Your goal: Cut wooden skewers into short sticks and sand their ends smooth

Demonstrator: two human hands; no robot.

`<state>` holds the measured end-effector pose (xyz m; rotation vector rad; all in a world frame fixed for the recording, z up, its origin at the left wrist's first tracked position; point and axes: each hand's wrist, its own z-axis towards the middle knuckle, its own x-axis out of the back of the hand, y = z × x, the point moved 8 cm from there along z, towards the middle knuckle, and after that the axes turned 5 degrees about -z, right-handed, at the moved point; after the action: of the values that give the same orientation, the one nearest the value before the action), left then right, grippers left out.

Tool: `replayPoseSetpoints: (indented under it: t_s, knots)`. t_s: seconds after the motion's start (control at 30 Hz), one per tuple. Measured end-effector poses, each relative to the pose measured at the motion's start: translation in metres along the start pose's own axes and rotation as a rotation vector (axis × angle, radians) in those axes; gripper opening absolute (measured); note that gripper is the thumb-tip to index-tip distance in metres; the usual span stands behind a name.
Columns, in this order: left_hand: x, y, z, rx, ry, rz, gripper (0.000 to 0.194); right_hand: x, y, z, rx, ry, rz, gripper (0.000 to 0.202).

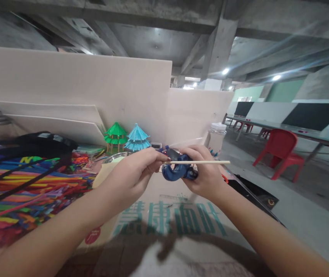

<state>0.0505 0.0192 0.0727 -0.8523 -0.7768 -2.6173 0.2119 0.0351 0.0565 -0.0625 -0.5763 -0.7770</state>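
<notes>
Soft, greyish light filled the scene. Beyond the white board (74,80), to its right, small ceiling lamps (276,77) glared, throwing pale streaks across the concrete ceiling (268,23). In front of the board, a soft-edged shadow (137,242) darkened the printed sheet (167,190). The coloured strips (37,184) before its left part looked smeared, perhaps from motion blur; wide-angle distortion stretched the picture's edges around it.

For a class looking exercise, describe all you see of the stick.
The stick is pale, thin and straight, apparently wooden. It runs nearly level in front of a blue piece. The left hand pinches its left part; its right end juts out bare past the right hand. Whether that hand touches it is unclear.
</notes>
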Motion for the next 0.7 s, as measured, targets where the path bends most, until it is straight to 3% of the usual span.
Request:
replayPoseSetpoints:
  t_s: [0.33, 0.53, 0.7]
  knots:
    - [-0.005, 0.013, 0.002, -0.141, -0.151, 0.025, 0.027, 0.018, -0.014, -0.004, 0.158, 0.09, -0.187, 0.052]
    - [-0.001, 0.021, -0.004, -0.242, -0.141, 0.026, 0.028, 0.031, -0.027, -0.004, 0.239, 0.142, -0.295, 0.05]
    - [0.0, 0.03, -0.007, -0.383, -0.135, -0.002, 0.023, 0.04, -0.036, -0.002, 0.327, 0.229, -0.363, 0.035]
